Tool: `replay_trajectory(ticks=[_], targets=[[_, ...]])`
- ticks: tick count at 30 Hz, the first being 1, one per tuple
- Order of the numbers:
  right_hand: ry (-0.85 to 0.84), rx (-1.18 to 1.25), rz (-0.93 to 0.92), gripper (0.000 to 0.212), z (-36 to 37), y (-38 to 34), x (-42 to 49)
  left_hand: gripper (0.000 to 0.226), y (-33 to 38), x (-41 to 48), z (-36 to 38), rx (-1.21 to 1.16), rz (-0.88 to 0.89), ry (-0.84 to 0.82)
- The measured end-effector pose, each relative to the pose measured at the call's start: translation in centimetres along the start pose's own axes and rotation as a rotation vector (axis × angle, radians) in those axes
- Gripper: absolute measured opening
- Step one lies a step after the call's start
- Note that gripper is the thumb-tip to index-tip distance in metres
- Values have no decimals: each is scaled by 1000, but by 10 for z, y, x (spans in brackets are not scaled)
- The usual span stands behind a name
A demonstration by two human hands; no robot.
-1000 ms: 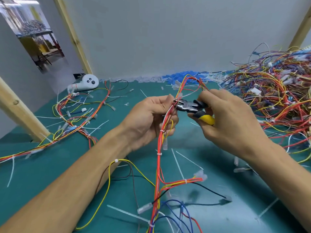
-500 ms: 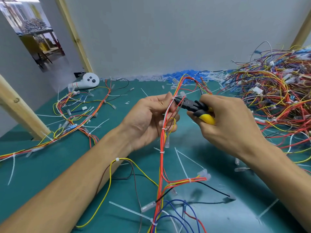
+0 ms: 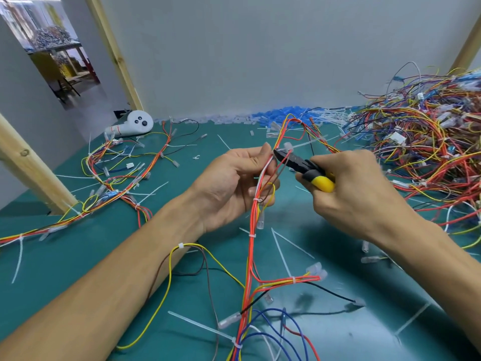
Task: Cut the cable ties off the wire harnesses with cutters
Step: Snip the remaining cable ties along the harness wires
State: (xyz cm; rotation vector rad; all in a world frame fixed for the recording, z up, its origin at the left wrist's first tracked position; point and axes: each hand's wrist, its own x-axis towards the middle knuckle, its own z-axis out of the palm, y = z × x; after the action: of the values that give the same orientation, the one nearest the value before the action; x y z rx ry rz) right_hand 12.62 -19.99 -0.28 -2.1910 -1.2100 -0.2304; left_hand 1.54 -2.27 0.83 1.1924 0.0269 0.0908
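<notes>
The harness (image 3: 250,256) hangs from centre toward 6 o'clock, pinched in the left hand's (image 3: 234,188) curled fingers. The right hand (image 3: 351,194), wrapped round the cutters (image 3: 302,166), has tilted their nose up toward 12 o'clock, against the next tie (image 3: 287,146); a cut looks near.

wire pile (image 3: 429,152) right | spread harness (image 3: 125,178) left | controller (image 3: 135,125) behind it | held harness (image 3: 251,256) centre

Bare left hand (image 3: 229,188), bare right hand (image 3: 356,196), bare forearms (image 3: 109,290)
</notes>
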Motion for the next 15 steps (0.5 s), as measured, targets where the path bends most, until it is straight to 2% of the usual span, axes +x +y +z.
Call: replay_trajectory(ticks=[5,8,11,15], targets=[[83,193,107,39,1,-1,1,35,7,-1,-5,66,14,30],[106,65,99,34,-1,1,2,31,10,1,-10,47,46,139],[39,-36,105,32,0,-1,-1,27,13,5,-16,35,87,293],[-19,-28,106,34,2,-2,-1,24,10,7,-16,65,118,393]])
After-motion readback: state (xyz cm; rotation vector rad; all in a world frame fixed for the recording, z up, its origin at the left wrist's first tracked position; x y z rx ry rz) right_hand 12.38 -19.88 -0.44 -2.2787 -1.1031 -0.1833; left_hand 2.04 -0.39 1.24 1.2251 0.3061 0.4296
